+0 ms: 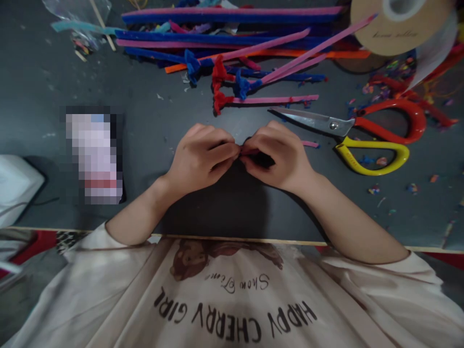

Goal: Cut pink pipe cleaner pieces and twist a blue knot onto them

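My left hand (203,155) and my right hand (277,155) meet fingertip to fingertip over the dark table. Both are closed in a pinch on something small, mostly hidden by the fingers. Past the far side of my right hand pokes the end of a pink pipe cleaner (311,144); I cannot tell whether it is held or lying there. Just beyond the hands are pink pipe-cleaner stems with twisted red tops (219,100) and blue tops (243,86). Scissors (333,125) with one red and one yellow handle lie right of my right hand, blades pointing left.
Long blue, pink and orange pipe cleaners (232,18) are piled along the back. A ribbon spool (384,34) occupies the back right, with coloured scraps (375,188) scattered nearby. At left lie a blurred-out phone (96,159) and a white object (18,186). The table edge (224,238) runs along my body.
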Demonstrator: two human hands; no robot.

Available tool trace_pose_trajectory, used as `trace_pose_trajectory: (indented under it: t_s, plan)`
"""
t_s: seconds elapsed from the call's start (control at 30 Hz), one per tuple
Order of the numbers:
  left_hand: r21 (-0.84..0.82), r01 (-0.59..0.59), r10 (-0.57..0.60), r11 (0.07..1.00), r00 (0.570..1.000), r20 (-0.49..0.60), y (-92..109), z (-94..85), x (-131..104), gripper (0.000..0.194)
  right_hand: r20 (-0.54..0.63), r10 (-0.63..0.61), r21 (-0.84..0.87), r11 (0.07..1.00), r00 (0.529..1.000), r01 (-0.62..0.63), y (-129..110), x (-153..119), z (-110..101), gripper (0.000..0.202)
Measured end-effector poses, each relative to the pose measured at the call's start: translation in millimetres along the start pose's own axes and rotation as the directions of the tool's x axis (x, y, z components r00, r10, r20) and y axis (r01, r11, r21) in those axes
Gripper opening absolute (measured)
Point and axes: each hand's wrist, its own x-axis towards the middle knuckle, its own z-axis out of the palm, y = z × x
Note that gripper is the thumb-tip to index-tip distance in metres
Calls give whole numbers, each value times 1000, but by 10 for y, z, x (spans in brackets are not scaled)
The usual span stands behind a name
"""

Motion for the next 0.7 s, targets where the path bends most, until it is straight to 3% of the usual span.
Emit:
trace_pose_trajectory:
  t_s: [0.7]
  plan:
    - [11, 13, -13, 1000, 999, 42, -7, 3, -7, 11, 37, 32, -9, 999, 999, -32, 8, -3, 14, 4]
